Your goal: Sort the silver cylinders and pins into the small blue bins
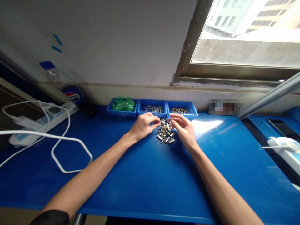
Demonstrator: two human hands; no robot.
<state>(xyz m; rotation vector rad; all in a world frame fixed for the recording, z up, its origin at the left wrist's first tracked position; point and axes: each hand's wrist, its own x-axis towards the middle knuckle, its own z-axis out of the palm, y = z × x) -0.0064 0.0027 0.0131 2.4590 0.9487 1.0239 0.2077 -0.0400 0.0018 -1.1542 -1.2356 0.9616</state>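
A small heap of metal parts (166, 133), silver blocks and thin brass pins, lies on the blue table (145, 175) in front of three blue trays. My left hand (143, 125) rests at the heap's left edge, its fingers curled and pinched at a small piece. My right hand (184, 128) sits at the heap's right edge, fingers bent and partly spread over the pins; whether it holds one is too small to tell.
Against the wall stand the left tray (110, 110) with green bags, the middle tray (152, 114) with silver blocks and the right tray (192, 112) with brass pins. A power strip (42, 122) with white cables and a bottle (63, 82) lie left. A white device (284, 148) sits right.
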